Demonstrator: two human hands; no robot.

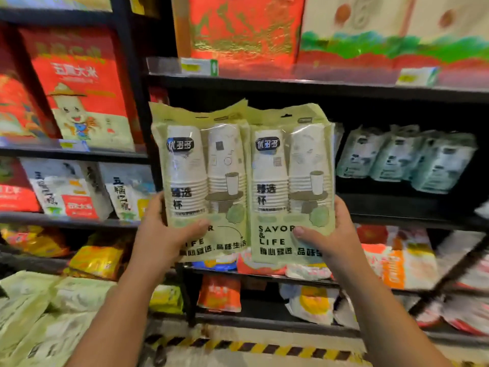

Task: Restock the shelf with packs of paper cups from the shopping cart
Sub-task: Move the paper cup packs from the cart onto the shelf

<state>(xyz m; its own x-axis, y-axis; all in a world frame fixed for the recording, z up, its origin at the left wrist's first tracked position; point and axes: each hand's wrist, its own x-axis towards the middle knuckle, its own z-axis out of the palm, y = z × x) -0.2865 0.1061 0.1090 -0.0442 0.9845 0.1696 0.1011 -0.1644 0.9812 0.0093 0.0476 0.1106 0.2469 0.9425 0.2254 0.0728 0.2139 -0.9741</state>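
Two packs of paper cups are up in front of the shelf (pixel 383 205), side by side and upright, edges touching or slightly overlapped. The left hand (pixel 169 234) grips the bottom of the left pack (pixel 201 165), thumb across the front. The right hand (pixel 329 235) grips the right pack (pixel 288 165) the same way. Each hand is clamped on its own pack, and the hands are apart. Behind the packs is a dark gap on the shelf, with teal packs (pixel 404 157) standing to the right.

Step in hand looks like placing. Best done by pushing both packs far into the gap, bases down on the board, labels facing out, tight against the teal row – the top flaps need to clear the shelf above. Soft film, so a low, firm hold keeps them from folding. More green packs (pixel 39 308) lie near left, probably in the cart – so restocking is likely not finished.
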